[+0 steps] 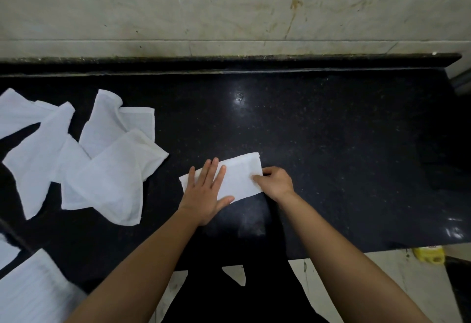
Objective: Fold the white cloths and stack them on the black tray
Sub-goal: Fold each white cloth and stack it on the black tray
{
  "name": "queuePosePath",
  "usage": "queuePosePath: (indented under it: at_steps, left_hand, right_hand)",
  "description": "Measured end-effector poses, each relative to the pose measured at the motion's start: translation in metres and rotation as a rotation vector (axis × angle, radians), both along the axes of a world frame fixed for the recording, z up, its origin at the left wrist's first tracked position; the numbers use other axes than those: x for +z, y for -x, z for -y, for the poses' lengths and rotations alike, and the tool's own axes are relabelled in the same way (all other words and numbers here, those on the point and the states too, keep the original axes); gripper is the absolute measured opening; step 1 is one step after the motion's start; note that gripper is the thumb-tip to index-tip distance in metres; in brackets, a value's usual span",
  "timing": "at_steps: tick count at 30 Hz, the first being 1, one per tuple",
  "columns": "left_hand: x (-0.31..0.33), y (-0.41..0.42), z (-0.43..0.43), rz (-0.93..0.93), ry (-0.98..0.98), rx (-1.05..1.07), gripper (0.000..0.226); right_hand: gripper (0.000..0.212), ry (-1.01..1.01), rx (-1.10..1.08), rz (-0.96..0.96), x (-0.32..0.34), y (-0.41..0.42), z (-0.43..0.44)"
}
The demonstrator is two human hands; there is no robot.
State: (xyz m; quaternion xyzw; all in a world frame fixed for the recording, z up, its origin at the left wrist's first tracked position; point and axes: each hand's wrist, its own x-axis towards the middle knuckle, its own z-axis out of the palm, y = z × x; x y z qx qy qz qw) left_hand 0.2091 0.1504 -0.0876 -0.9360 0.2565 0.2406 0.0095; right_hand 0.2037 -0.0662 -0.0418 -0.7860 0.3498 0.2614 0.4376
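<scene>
A white cloth (238, 176), folded into a narrow strip, lies on the black counter (331, 144) near its front edge. My left hand (207, 191) presses flat on the strip's left half with straight fingers. My right hand (274, 181) pinches the strip's right end, thumb on top. A heap of several loose white cloths (84, 154) lies spread out on the counter to the left. At the bottom left corner sits a folded white cloth (30, 294); the black tray under it cannot be made out.
A pale stained wall (229, 4) rises behind the counter's raised back ledge. The counter ends at the right. A yellow object (429, 255) sits on the light floor below the front edge at the right.
</scene>
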Motion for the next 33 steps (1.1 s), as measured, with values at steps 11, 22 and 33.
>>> queuePosePath:
  at_steps: [11,22,33]
  left_hand:
    - [0.04,0.026,-0.036,-0.112,0.794,1.305,0.04]
    - [0.046,0.016,-0.064,-0.485,1.083,1.585,0.03]
    - [0.039,0.026,-0.08,-0.177,0.814,1.18,0.03]
  right_hand:
    - [0.013,-0.362,-0.396,0.208,0.018,-0.007,-0.024]
    - [0.035,0.093,0.552,0.357,-0.001,0.01,-0.141]
    - [0.033,0.054,0.537,0.51,0.002,0.024,-0.133]
